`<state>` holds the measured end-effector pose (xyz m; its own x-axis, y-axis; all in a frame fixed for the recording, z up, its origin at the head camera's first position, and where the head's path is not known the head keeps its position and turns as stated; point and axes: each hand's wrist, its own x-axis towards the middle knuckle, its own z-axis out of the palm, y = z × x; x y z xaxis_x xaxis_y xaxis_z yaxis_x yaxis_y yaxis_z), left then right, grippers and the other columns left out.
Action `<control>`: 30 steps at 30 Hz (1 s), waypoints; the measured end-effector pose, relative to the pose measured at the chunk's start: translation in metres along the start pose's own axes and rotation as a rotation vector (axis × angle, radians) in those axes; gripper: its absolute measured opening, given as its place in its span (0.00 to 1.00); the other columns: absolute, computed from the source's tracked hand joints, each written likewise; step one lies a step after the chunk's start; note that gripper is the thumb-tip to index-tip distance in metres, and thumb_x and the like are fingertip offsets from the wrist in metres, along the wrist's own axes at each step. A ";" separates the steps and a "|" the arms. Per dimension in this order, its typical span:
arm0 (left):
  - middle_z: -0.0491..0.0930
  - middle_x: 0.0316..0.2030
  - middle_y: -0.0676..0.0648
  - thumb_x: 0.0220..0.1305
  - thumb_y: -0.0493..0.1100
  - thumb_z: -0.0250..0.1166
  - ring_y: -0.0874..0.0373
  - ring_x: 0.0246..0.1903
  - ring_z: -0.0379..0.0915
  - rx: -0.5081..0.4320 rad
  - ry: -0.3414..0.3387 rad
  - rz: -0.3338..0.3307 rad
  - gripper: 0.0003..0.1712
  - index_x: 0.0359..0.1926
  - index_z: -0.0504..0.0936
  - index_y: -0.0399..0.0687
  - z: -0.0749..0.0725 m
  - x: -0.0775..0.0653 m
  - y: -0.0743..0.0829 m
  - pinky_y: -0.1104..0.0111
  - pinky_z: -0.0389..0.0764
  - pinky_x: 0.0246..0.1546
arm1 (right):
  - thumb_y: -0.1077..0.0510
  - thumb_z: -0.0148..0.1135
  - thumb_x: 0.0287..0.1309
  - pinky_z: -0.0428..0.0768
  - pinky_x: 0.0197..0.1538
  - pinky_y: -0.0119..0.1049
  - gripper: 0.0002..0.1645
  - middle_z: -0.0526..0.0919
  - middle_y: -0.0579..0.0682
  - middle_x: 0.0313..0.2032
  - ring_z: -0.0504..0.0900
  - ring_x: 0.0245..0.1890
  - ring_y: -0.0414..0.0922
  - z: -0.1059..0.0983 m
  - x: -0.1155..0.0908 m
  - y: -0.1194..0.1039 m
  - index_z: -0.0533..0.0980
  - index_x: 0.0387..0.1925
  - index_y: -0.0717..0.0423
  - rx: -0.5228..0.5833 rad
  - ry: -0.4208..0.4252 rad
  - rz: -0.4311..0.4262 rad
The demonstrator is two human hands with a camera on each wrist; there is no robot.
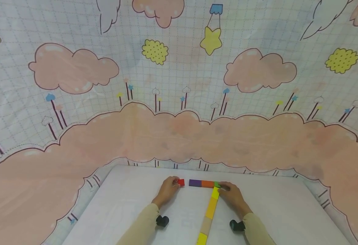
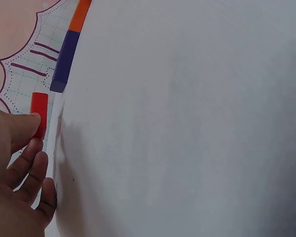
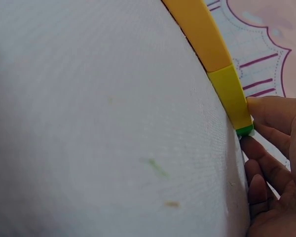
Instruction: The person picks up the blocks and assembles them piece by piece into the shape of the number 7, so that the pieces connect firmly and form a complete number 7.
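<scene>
My left hand (image 1: 166, 191) pinches a small red block (image 1: 181, 182) between thumb and fingers. In the left wrist view the red block (image 2: 40, 103) stands apart from the end of a purple block (image 2: 65, 61). That purple block (image 1: 195, 183) begins a row across the far part of the table, followed by an orange block (image 1: 207, 184) and a green block (image 1: 217, 184). My right hand (image 1: 233, 198) grips the green block's right end, its thumb beside a yellow block (image 1: 215, 193). Most of the green block (image 3: 244, 130) is hidden in the right wrist view.
From the green end, a second line runs toward me: yellow, an amber block (image 1: 211, 207), a tan block (image 1: 206, 225) and another yellow block (image 1: 202, 239). The white table (image 1: 129, 197) ends just beyond the row, before a cloud-patterned cloth (image 1: 179, 136).
</scene>
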<state>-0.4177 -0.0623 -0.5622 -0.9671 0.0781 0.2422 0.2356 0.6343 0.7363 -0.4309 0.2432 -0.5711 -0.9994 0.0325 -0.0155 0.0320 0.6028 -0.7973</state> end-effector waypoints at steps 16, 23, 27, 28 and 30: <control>0.80 0.48 0.41 0.66 0.36 0.61 0.49 0.50 0.75 -0.019 0.009 -0.027 0.18 0.56 0.78 0.36 0.011 0.009 0.003 0.53 0.76 0.57 | 0.53 0.62 0.63 0.64 0.68 0.62 0.21 0.75 0.56 0.63 0.68 0.65 0.57 0.001 0.002 0.001 0.78 0.57 0.48 -0.003 0.005 -0.001; 0.80 0.47 0.42 0.65 0.36 0.63 0.49 0.49 0.75 -0.013 0.016 -0.047 0.17 0.55 0.79 0.38 0.017 0.015 0.003 0.53 0.76 0.56 | 0.53 0.62 0.63 0.64 0.68 0.62 0.21 0.75 0.56 0.63 0.68 0.65 0.58 0.002 0.001 0.001 0.78 0.57 0.49 0.004 0.009 -0.004; 0.81 0.46 0.42 0.65 0.36 0.63 0.49 0.48 0.76 0.018 0.025 -0.025 0.17 0.54 0.79 0.38 0.018 0.016 0.003 0.53 0.76 0.56 | 0.53 0.63 0.63 0.64 0.68 0.62 0.21 0.75 0.56 0.63 0.69 0.65 0.58 0.002 0.001 0.002 0.78 0.57 0.48 0.001 0.011 -0.011; 0.81 0.46 0.42 0.65 0.35 0.63 0.48 0.48 0.76 0.027 0.028 -0.015 0.17 0.54 0.79 0.38 0.018 0.016 0.004 0.52 0.76 0.56 | 0.53 0.63 0.63 0.64 0.69 0.62 0.21 0.75 0.55 0.63 0.68 0.66 0.57 0.002 0.001 0.002 0.78 0.57 0.48 0.003 0.010 -0.009; 0.81 0.45 0.41 0.64 0.35 0.63 0.48 0.47 0.77 0.044 0.035 0.005 0.16 0.53 0.79 0.37 0.018 0.016 0.005 0.51 0.75 0.55 | 0.53 0.63 0.63 0.64 0.68 0.62 0.21 0.75 0.55 0.63 0.68 0.66 0.57 0.002 0.001 0.002 0.78 0.57 0.47 0.003 0.009 -0.008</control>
<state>-0.4336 -0.0439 -0.5665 -0.9617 0.0555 0.2685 0.2358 0.6671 0.7067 -0.4321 0.2428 -0.5741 -0.9994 0.0347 -0.0040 0.0241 0.6007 -0.7991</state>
